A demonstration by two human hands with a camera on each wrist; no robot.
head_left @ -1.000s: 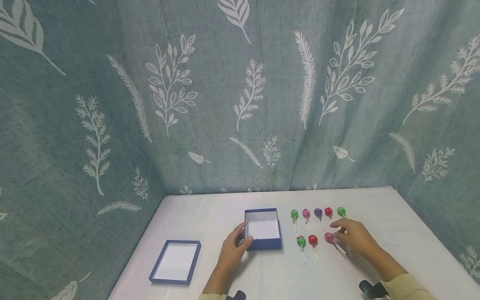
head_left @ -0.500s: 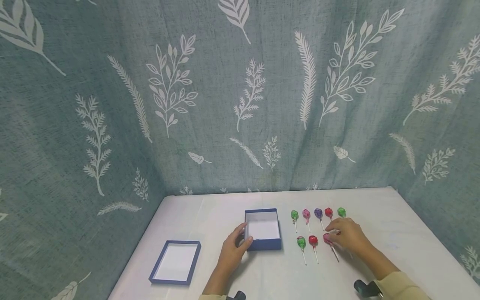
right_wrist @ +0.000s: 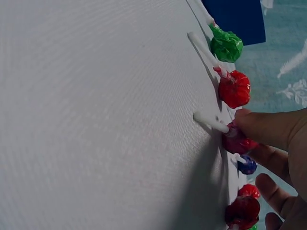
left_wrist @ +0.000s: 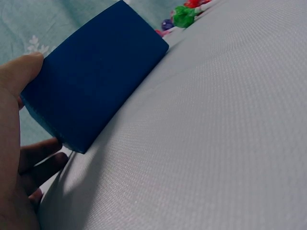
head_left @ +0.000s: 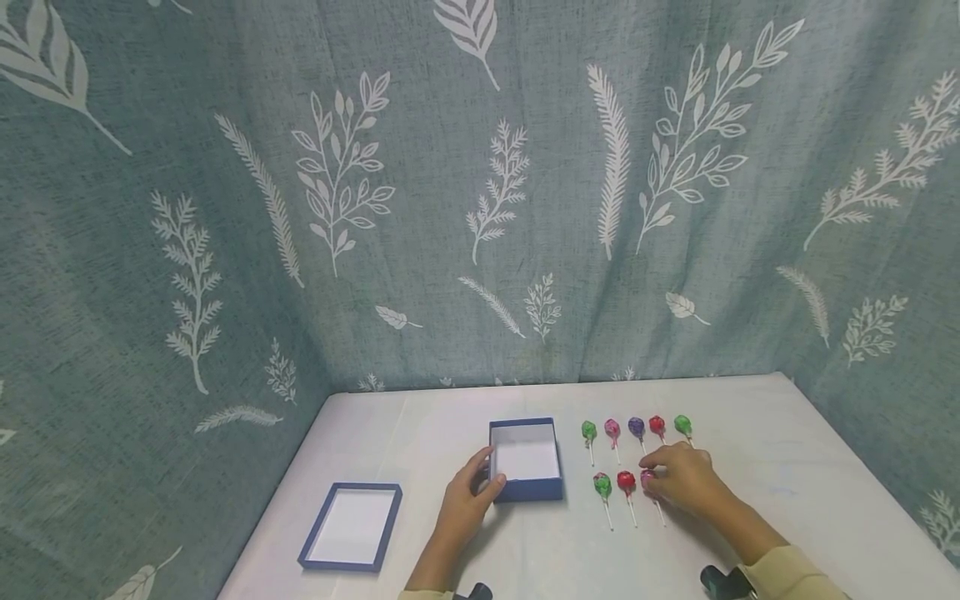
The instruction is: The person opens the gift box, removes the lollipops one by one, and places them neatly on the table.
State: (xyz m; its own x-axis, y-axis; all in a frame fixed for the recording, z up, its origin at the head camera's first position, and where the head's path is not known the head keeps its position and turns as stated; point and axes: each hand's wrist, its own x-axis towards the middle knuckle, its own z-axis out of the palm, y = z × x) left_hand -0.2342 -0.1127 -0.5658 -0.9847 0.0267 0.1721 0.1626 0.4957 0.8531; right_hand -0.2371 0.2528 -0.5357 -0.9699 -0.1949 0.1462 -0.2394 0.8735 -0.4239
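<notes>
My left hand [head_left: 463, 500] grips the near left corner of an open blue box [head_left: 532, 490] with a white inside; its thumb lies on the box in the left wrist view. With thumb and fingers, my right hand [head_left: 686, 479] pinches the wrapped head of a pink lollipop [right_wrist: 235, 140], whose white stick points toward me on the table. Left of it in the front row lie a red lollipop [head_left: 626, 482] and a green lollipop [head_left: 602, 485]. A dark red lollipop [right_wrist: 242, 211] beneath the right hand shows only in the right wrist view.
A back row holds a green lollipop [head_left: 588, 430], a pink one, a purple lollipop [head_left: 636, 427], a red one and another green one. At the left lies a blue-rimmed box lid [head_left: 352, 525], white side up. A leaf-patterned curtain [head_left: 450, 208] surrounds the white table [head_left: 570, 558].
My right hand has moved left with the pink lollipop, bringing it beside the red one and turning its stick straighter toward me. The left hand and box stay put.
</notes>
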